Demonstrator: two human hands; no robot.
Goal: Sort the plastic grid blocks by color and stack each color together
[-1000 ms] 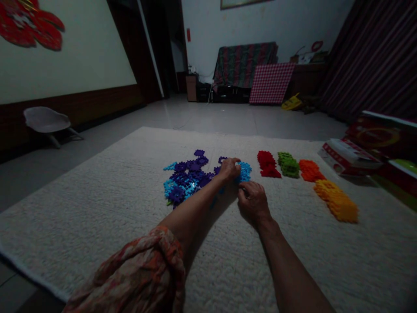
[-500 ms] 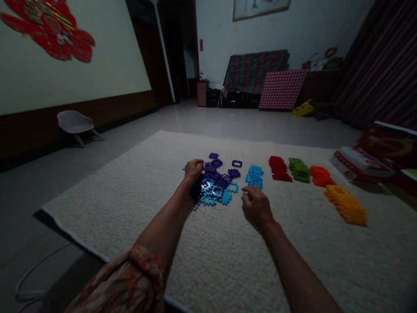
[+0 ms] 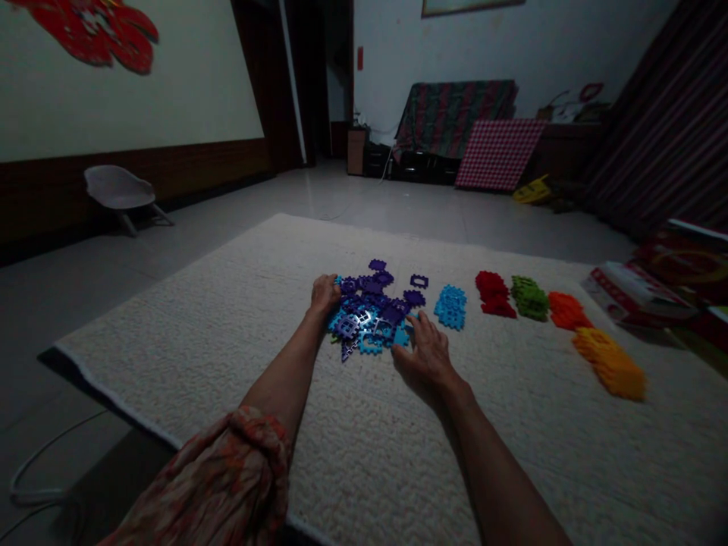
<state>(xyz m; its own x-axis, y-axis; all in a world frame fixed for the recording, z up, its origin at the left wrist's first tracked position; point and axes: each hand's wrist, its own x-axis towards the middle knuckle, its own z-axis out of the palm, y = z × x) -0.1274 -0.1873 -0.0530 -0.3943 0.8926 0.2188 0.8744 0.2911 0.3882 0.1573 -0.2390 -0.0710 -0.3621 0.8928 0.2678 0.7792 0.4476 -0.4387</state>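
A loose pile of purple and light blue interlocking plastic tiles (image 3: 372,288) with toothed edges lies on the cream mat. At the pile's left side is my left hand (image 3: 325,294), its fingers closed on a light blue tile (image 3: 338,280), mostly hidden by the hand. My right hand (image 3: 425,347) rests at the pile's right edge, thumb and fingers apart around another light blue tile (image 3: 401,336). Just beyond the right hand sits a neat light blue stack (image 3: 451,306). A purple frame-shaped tile (image 3: 419,281) lies apart from the pile.
Farther right stand red (image 3: 494,294), green (image 3: 529,296), orange (image 3: 567,311) and yellow (image 3: 610,362) tile stacks. A red and white box (image 3: 637,292) sits at the mat's right edge. A small chair (image 3: 122,189) stands left on the tiled floor.
My left hand has gone from the light blue stack to the pile's left side. My right hand has moved left from beside the stack to the pile, its fingers spreading.
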